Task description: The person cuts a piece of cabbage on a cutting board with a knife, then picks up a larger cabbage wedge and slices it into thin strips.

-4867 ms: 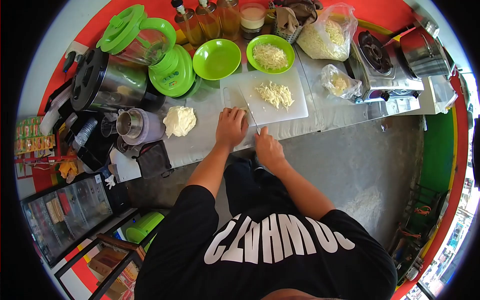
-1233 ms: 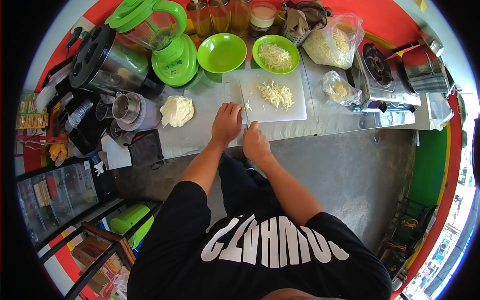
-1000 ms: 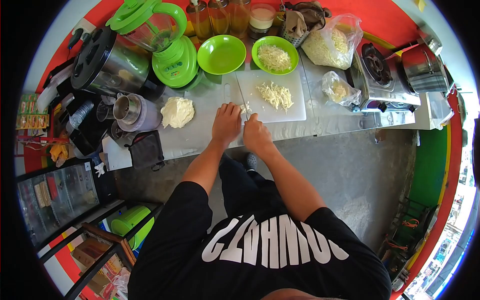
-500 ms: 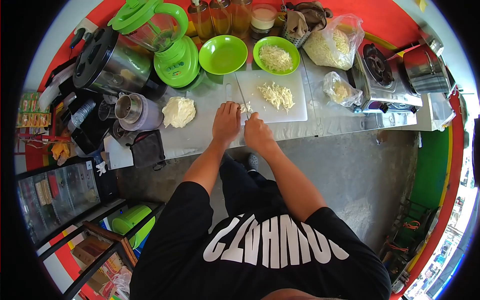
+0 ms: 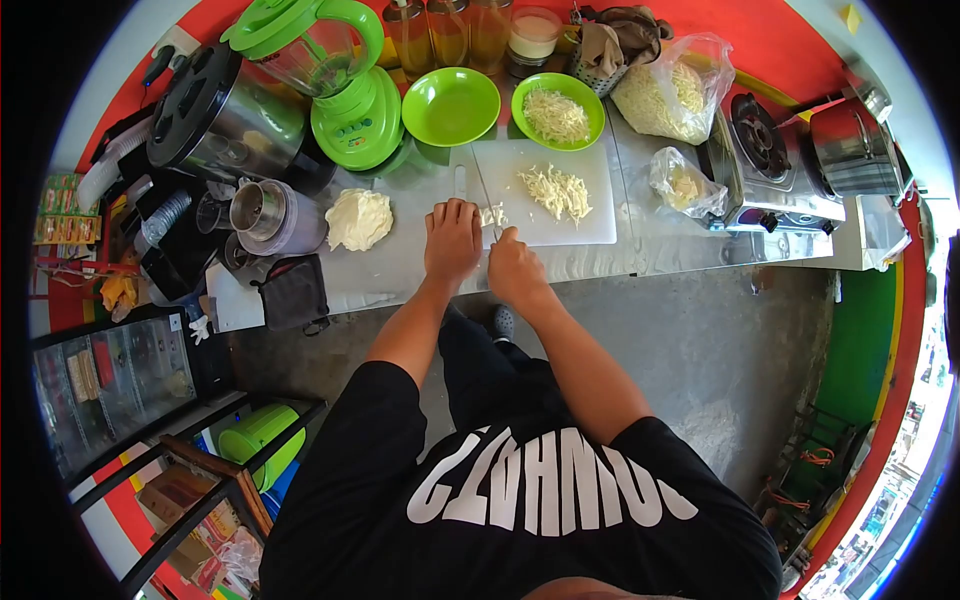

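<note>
My right hand (image 5: 517, 270) grips a knife (image 5: 486, 190) by its handle, the blade pointing away from me over the white cutting board (image 5: 600, 228). Beside the blade, at the board's left side, my left hand (image 5: 453, 240) has its fingers bent and close together. What lies under those fingertips is hidden. Small pale chopped bits (image 5: 494, 214) sit by the blade, between the two hands. Farther right on the board is a loose pile of pale shreds (image 5: 556, 193). A green bowl of similar shreds (image 5: 556, 115) stands behind the board.
Left of the board lie a pale lumpy mass (image 5: 359, 220) and a dark pouch (image 5: 293, 295). A second green bowl (image 5: 450, 108) and a green blender (image 5: 357, 120) stand behind. Rightward are a bag of shreds (image 5: 665, 100), a small plastic bag (image 5: 686, 182) and a stove (image 5: 785, 190).
The view has shifted very slightly. Both hands and the knife stay in nearly the same place, with my left fingers a touch farther forward.
</note>
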A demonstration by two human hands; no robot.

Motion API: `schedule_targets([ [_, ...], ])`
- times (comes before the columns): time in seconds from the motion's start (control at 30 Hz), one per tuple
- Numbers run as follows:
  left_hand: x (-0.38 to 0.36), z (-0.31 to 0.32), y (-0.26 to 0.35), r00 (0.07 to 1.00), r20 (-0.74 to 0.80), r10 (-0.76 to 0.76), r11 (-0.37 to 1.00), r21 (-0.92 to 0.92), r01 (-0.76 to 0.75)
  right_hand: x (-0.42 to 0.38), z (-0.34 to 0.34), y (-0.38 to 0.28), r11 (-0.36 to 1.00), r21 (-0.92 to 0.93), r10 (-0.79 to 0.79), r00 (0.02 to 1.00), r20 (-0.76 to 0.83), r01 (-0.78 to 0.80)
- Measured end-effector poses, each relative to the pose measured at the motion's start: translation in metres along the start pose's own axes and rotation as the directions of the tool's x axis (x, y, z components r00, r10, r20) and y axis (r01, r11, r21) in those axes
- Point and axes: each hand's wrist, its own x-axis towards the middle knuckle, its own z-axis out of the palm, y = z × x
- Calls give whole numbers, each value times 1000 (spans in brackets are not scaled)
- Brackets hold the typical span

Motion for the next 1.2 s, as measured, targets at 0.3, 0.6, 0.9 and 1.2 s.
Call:
schedule_targets([
  [0.3, 2, 0, 1, 1000, 12, 3, 998, -62, -2, 5, 8, 1, 1000, 10, -3, 1000, -30, 3],
  [0.6, 2, 0, 0, 1000, -8, 14, 996, -88, -15, -2, 26, 11, 996, 77, 56, 998, -28, -54],
  [0.9, 2, 4, -2, 1000, 25, -2, 1000, -31, 3, -7, 8, 3, 1000, 2, -1, 1000, -12, 1],
  [1.2, 2, 3, -2, 1000, -5, 27, 998, -59, -27, 1, 18, 27, 999, -19, -52, 991, -124, 50],
])
